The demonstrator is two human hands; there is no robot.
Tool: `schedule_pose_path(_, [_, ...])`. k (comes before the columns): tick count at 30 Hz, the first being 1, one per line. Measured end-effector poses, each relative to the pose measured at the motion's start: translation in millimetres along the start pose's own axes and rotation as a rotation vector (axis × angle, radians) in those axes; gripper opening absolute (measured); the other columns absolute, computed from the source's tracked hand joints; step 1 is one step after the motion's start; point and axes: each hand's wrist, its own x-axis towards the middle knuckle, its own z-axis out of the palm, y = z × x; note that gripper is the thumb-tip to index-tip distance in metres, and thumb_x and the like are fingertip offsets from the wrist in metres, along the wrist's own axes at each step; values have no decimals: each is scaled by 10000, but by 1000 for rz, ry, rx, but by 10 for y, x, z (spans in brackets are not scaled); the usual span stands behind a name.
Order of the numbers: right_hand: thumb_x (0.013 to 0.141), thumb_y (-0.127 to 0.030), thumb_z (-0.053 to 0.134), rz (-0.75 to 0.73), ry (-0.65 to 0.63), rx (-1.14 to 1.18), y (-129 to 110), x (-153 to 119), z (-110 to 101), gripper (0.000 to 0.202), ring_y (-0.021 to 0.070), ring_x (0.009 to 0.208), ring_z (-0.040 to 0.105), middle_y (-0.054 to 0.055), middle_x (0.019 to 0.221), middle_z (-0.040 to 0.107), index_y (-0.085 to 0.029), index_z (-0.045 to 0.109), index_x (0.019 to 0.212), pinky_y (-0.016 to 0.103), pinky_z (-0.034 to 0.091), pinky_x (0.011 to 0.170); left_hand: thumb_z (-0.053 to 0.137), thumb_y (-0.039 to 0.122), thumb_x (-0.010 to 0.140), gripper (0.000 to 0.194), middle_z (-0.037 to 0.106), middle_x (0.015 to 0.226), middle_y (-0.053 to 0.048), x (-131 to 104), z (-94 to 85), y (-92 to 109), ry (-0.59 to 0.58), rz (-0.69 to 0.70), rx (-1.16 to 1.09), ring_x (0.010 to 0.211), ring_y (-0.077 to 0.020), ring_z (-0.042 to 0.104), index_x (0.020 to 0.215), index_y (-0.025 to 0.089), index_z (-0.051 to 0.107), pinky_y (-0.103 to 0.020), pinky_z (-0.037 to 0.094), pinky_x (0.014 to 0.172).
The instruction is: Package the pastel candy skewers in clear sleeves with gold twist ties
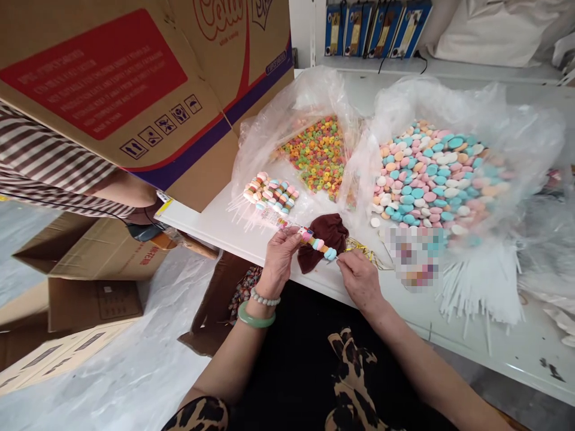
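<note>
My left hand (283, 248) pinches the wrapped upper end of a candy skewer (318, 244), strung with pink, blue and orange pieces. At its lower end my right hand (362, 275) has its fingers closed on the stick, beside the blue pieces. The skewer is held slanted over a dark brown cloth (335, 230) on the table. Gold twist ties (366, 251) lie just beyond my right hand. Left of the cloth rests a bunch of loaded candy skewers (273, 194), their white sticks pointing towards the left.
Clear plastic bags hold small ring candies (321, 152) and pastel oval candies (426, 179). Many white sticks (483, 293) lie at right on the white table (534, 359). A large carton (206, 143) stands at left, partly hiding another person in a striped top (49, 155). Open boxes (94, 299) are on the floor.
</note>
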Motion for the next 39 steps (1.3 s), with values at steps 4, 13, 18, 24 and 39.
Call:
schedule_pose_path(4, [932,-182,424,-141,-17,-153,-9,-25,11,259,172,704,536,46,751,540,-214,618,764,279,413,672,850,285,605,257,725,783,-43,-27,24,-57,-44,-56,-12,748,-156,678,774,152,710,-319,531,803])
schedule_pose_path(13, [942,-98,395,-343,54,-474,6,-18,27,301,155,671,496,43,729,541,-195,628,776,262,354,628,840,408,621,320,716,756,-45,-25,6,-57,-43,-119,23,698,-151,655,745,142,711,-314,530,744])
schedule_pose_path(18, [937,-96,435,-451,162,-603,-27,-32,23,270,169,664,463,40,671,531,-185,634,778,289,332,637,844,378,618,298,708,721,-38,-26,-14,-33,-57,-74,139,687,-133,643,726,132,715,-279,508,742])
schedule_pose_path(24, [897,-145,478,-145,40,-52,-34,22,59,237,146,679,504,28,707,543,-193,626,718,272,380,640,824,417,643,323,714,741,-45,-31,20,-121,-67,-108,83,704,-149,657,744,133,710,-303,516,756])
schedule_pose_path(39, [553,-126,787,970,-506,1386,11,121,59,299,1,426,184,-63,604,471,-165,545,725,140,63,380,841,400,644,343,732,874,-52,-10,-37,-135,-189,-140,-94,869,-229,709,834,152,699,-391,527,872])
